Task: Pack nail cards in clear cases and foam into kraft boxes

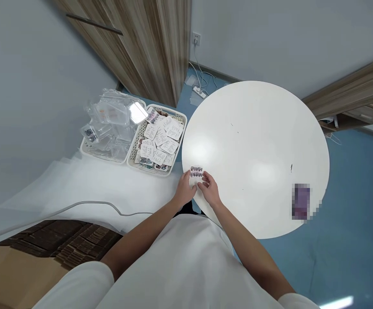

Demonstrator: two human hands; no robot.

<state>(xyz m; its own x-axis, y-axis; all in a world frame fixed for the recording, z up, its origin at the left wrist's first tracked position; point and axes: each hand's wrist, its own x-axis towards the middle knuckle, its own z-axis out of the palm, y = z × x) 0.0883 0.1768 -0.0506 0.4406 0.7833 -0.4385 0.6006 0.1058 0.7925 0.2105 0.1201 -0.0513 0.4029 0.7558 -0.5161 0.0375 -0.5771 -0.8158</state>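
Note:
A small white card of patterned stick-on nails (196, 172) is held over the near left edge of the round white table (257, 154). My left hand (185, 189) pinches the card's left side and my right hand (209, 189) pinches its lower right side. Both hands' fingers are closed on it. To the left, on a white surface, stands a white basket (180, 116) heaped with several similar cards, most lying back side up.
A second white basket (86, 150) of clear plastic packets sits left of the card basket. A grey cable (77, 207) runs across the white surface. An open cardboard box (19, 274) of dark items is at lower left. A blurred purple object (301, 201) lies at the table's right edge.

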